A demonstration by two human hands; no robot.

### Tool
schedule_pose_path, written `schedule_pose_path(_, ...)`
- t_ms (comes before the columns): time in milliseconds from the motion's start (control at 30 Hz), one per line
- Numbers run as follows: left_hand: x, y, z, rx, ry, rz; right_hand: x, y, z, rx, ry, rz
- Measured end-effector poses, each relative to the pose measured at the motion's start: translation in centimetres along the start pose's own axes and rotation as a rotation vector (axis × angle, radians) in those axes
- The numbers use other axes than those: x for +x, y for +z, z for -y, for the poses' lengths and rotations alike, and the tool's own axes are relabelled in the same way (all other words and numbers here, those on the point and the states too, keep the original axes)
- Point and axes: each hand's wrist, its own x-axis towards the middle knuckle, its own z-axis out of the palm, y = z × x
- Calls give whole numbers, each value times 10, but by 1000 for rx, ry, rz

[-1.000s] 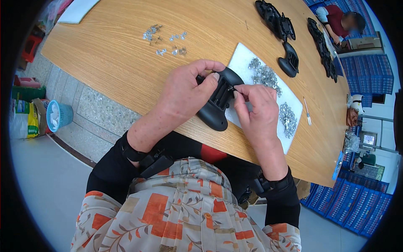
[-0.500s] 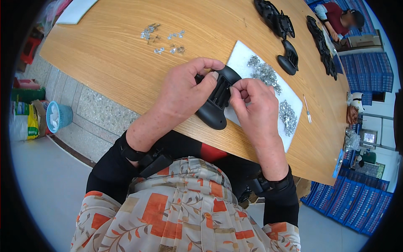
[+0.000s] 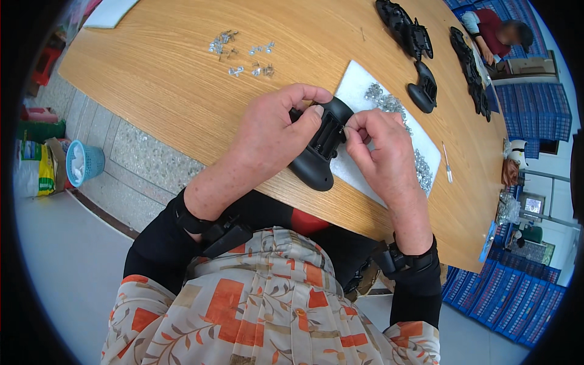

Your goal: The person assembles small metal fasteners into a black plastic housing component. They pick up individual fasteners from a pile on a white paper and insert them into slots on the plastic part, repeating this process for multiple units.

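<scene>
A black game controller housing [image 3: 314, 174] is tilted over the near table edge, its open battery compartment facing up. My left hand [image 3: 264, 128] grips it from the left, with thumb and forefinger on its upper part. At the compartment's right edge, my right hand [image 3: 386, 149] is closed in a pinch. A tiny thin bit shows at those fingertips, too small to name. Under and beside the right hand lies a white foam sheet [image 3: 351, 80] bearing a pile of small metal contacts [image 3: 384, 101] and a second pile [image 3: 422, 171], partly hidden by the hand.
More small metal parts [image 3: 222, 42] lie loose on the wooden table [image 3: 164, 73]. Black controller shells [image 3: 420, 88] and a screwdriver [image 3: 448, 163] are at the right. Across the table sits another person [image 3: 496, 36]. A blue basket [image 3: 85, 164] stands on the floor at left.
My right hand has drawn slightly right, its pinched fingertips now a little farther out from the compartment. My left hand keeps its hold on the housing. The whole view has shifted slightly.
</scene>
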Motion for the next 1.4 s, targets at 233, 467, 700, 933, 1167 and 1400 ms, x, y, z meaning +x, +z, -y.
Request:
schedule_pose_path(233, 0, -3, -5, 71, -41, 68, 4, -4, 5, -239, -183, -10)
schedule_pose_path(467, -2, -3, -4, 58, -37, 62, -19, 5, 0, -258, -224, -72)
schedule_pose_path(700, 1, -3, 1, 62, -10, 63, -26, -1, 7, -276, -130, -91)
schedule_pose_path(933, 1, -7, -11, -117, -31, 74, -37, -5, 3, 176, 283, -297)
schedule_pose_path(1167, -15, -4, -28, -183, -53, 192, -42, -12, 12, 1334, 659, -115)
schedule_pose_path(1400, -23, 14, -40, 91, 145, 259, -52, -23, 10, 1206, 649, -50)
